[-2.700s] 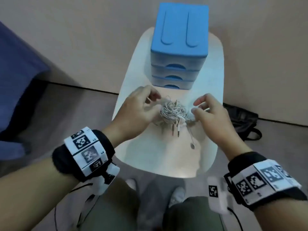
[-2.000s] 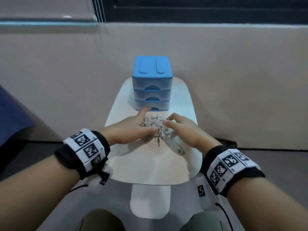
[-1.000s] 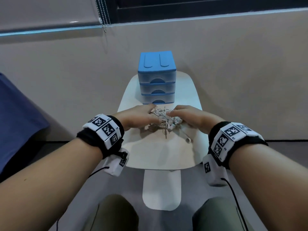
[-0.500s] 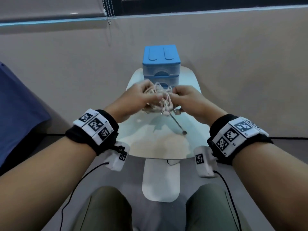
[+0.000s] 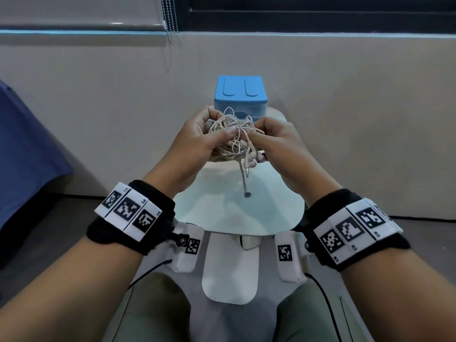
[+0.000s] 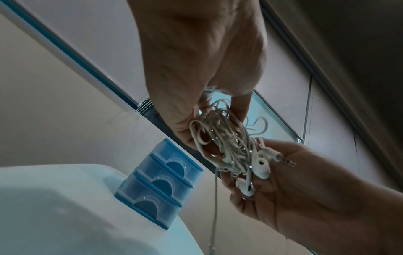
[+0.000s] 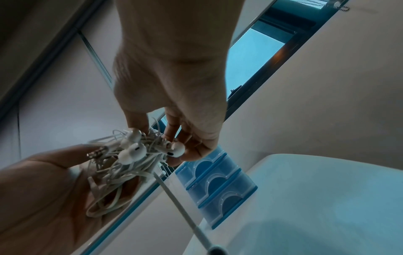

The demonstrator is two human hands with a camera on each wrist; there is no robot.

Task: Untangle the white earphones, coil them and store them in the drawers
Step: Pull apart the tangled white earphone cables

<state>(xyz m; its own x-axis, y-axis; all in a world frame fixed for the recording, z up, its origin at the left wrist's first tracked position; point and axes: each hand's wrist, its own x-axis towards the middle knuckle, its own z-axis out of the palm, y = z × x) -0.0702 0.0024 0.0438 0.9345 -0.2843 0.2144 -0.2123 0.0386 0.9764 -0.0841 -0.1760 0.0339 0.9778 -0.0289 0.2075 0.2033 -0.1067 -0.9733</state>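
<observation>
While the left hand [image 5: 195,141] cups the tangled earphones [image 5: 233,139], the right hand's [image 5: 278,144] curled fingers [image 7: 172,131] pinch them.

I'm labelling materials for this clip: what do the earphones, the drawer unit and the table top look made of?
Earphones: thin, limp white cable, probably rubbery plastic; the buds are glossy hard plastic and the jack plug is shiny metal.
Drawer unit: moulded plastic, with an opaque blue frame and translucent drawer fronts.
Table top: smooth, pale and slightly reflective; whether plastic or coated board cannot be told.
</observation>
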